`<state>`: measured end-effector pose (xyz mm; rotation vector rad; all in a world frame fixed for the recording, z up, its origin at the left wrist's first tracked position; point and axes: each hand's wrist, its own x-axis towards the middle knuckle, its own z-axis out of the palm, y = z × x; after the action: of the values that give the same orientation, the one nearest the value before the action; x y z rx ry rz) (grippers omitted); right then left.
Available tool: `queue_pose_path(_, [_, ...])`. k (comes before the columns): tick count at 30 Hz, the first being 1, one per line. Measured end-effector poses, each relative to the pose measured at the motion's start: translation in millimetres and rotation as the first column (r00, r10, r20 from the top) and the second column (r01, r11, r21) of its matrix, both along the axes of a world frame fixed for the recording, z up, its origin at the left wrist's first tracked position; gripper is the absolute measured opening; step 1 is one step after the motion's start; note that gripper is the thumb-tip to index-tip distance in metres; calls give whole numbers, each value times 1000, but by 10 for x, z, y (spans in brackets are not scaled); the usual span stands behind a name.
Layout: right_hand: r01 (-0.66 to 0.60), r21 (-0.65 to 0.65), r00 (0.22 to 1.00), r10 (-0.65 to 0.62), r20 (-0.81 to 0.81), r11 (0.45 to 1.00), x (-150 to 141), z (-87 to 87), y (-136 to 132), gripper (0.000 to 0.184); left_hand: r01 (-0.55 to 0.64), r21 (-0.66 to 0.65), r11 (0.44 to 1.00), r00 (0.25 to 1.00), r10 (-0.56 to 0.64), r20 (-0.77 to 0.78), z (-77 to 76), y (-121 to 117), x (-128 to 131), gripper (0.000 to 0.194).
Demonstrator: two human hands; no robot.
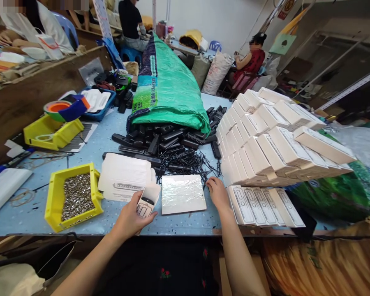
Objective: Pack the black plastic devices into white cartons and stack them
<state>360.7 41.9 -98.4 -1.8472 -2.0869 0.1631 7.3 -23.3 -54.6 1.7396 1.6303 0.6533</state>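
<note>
My left hand (131, 218) is wrapped round a small white printed box (145, 207), tilted, with its end flap up. The dark end of a black object (148, 201) shows inside the box opening. At the right edge of a heap of thin black sticks (194, 162), my right hand (217, 191) has its fingers pinched together; what they hold, if anything, is too small to make out. A white board with a shiny, crinkled cover (183, 194) lies between my hands. Flat white printed cartons (123, 174) are stacked just beyond my left hand.
Stacked white boxes (265, 152) rise at the right, with a short row of boxes (262, 205) before them. A green sack (175, 86) stands behind black plastic pieces (169, 137). Yellow bins (51, 205) are at left, one full of small metal parts. People sit further back.
</note>
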Motion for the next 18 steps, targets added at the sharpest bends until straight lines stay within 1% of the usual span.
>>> queue_pose_path(2, [-32, -45, 999, 34, 36, 998, -6, 23, 6, 33, 9, -11, 1000, 1000, -9, -3, 4, 8, -12, 59])
queue_pose_path(4, [-50, -86, 997, 54, 51, 995, 14, 46, 19, 29, 19, -19, 1000, 1000, -19, -1, 3, 9, -24, 60])
queue_pose_path(7, [-36, -78, 999, 37, 12, 996, 89, 109, 44, 22, 15, -34, 999, 1000, -15, 4, -6, 11, -51, 61])
queue_pose_path(9, [-4, -26, 997, 2, -80, 1000, 106, 185, 54, 20, -4, -28, 1000, 1000, 4, 0, -11, 17, -72, 64])
queue_pose_path(11, [55, 42, 962, -42, -269, 998, 0, 288, 40, 18, -15, -19, 1000, 1000, 15, -11, -12, 26, -79, 67])
queue_pose_path(12, [96, 63, 912, -62, -405, 993, -120, 346, 18, 19, -12, -17, 1000, 1000, 11, -18, -11, 31, -71, 68])
queue_pose_path(13, [124, 61, 830, -70, -554, 990, -286, 406, -18, 23, -3, -18, 1000, 1000, 3, -24, -11, 35, -53, 69])
queue_pose_path(15, [96, 17, 596, -44, -802, 995, -718, 526, -129, 37, 32, -28, 999, 999, -33, -28, -16, 38, 6, 67])
queue_pose_path(16, [40, 0, 490, -19, -871, 999, -953, 581, -196, 39, 46, -29, 999, 999, -47, -23, -24, 38, 42, 66])
queue_pose_path(17, [-21, 7, 438, 16, -899, 1000, -1175, 628, -261, 36, 48, -26, 999, 999, -48, -13, -36, 35, 76, 66])
queue_pose_path(18, [-96, 31, 452, 72, -889, 995, -1369, 664, -318, 29, 36, -20, 999, 999, -36, 2, -52, 31, 104, 68])
